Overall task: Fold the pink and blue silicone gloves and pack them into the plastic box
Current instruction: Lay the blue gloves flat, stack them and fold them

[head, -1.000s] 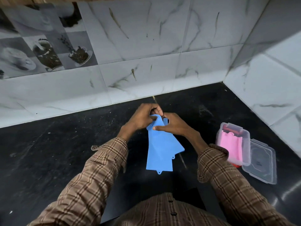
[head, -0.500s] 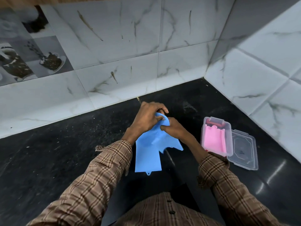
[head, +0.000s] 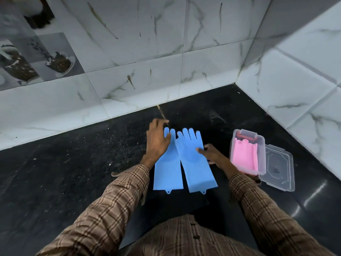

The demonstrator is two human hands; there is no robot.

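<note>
blue gloves [head: 182, 161] now flat, unfolded, side by side left of box [head: 247, 152], no longer bunched mid-air, left hand [head: 156, 143] open, pressing one, right hand [head: 212, 154] open at other's edge, gripping nothing

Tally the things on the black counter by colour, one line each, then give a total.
Blue: 2, the left blue glove and the right blue glove, flat side by side.
Pink: 1, folded pink gloves inside the box; how many I cannot tell.
Clear: 2, the plastic box and its lid.
Total: 5
</note>
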